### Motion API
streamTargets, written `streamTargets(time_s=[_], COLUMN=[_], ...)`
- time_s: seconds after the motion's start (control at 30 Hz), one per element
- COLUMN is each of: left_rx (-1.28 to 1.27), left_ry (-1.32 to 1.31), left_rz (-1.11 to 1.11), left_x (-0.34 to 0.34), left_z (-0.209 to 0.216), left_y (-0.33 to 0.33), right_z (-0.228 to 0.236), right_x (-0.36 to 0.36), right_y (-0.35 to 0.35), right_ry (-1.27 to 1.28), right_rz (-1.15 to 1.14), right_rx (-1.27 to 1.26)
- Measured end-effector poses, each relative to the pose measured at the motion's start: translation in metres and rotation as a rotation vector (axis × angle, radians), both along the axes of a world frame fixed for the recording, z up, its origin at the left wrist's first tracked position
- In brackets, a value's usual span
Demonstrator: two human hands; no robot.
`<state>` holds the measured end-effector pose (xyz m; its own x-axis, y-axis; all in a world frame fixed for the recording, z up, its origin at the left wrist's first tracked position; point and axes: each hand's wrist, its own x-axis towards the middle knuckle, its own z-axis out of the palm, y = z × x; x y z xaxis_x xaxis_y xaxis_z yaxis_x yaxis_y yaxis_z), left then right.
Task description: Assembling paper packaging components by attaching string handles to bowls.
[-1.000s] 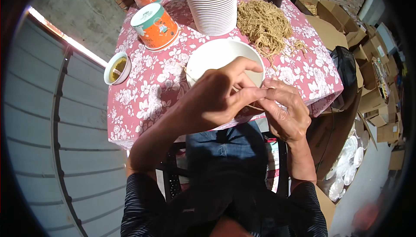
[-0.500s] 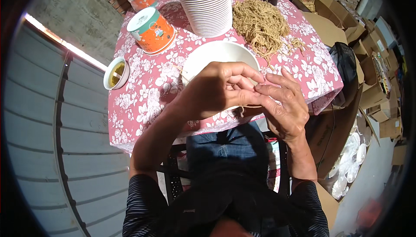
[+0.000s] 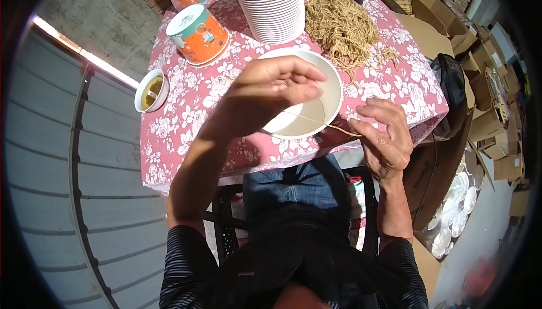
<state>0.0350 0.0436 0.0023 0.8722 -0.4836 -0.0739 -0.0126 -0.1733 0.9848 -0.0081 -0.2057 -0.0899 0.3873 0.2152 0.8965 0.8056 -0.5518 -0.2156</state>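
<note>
A white round paper bucket (image 3: pixel 334 95) stands at the table's near edge, its open mouth facing up. Across that mouth runs a thin tan cord (image 3: pixel 322 123), its left part hidden beneath my left hand. At the bucket's right rim, my right hand (image 3: pixel 387 139) has the cord between its thumb and index finger, the other fingers loosely bent. Over the bucket's left side hovers my left hand (image 3: pixel 276 86), fingers half curled with a gap before the thumb. Nothing shows in its fingers.
A heap of tan cord (image 3: pixel 344 29) lies behind the bucket, beside a tall stack of white buckets (image 3: pixel 271 10). An upturned orange and green bucket (image 3: pixel 200 38) and a small bowl of yellowish liquid (image 3: pixel 152 91) stand left. Cardboard boxes (image 3: pixel 485 83) are piled right.
My hands, together over the bucket before, have parted. The left went up and left, the right slightly right. A length of cord now shows between them across the bucket's mouth.
</note>
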Motion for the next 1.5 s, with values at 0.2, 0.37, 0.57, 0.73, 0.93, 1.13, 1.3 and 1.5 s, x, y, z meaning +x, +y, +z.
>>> streamTargets(time_s=[0.2,0.37,0.57,0.73,0.93,1.13,1.3,1.5], left_rx=[0.286,0.417,0.395,0.395,0.379,0.361,0.394,0.391], left_ry=[-0.707,-0.874,-0.818,-0.753,-0.788,-0.767,-0.788,-0.794], left_rz=[-0.163,-0.186,-0.176,-0.168,-0.177,-0.155,-0.158,-0.172], left_x=[-0.022,-0.026,-0.023,-0.02,-0.017,-0.02,-0.019,-0.018], left_z=[-0.014,-0.026,-0.028,-0.027,-0.028,-0.026,-0.023,-0.022], left_y=[-0.028,-0.022,-0.005,0.008,0.003,0.005,0.005,0.005], right_z=[0.017,0.023,0.001,-0.029,-0.026,-0.023,-0.024,-0.04], right_x=[0.007,-0.006,-0.017,-0.007,-0.007,-0.006,-0.002,0.006], right_y=[0.008,-0.013,-0.054,-0.064,-0.051,-0.048,-0.046,-0.05], right_ry=[0.02,0.685,1.103,0.941,0.873,0.769,0.717,0.664], right_rz=[0.008,0.327,0.825,1.077,1.24,1.345,1.242,1.116], right_rx=[0.1,0.298,0.767,1.101,1.224,1.274,1.246,1.088])
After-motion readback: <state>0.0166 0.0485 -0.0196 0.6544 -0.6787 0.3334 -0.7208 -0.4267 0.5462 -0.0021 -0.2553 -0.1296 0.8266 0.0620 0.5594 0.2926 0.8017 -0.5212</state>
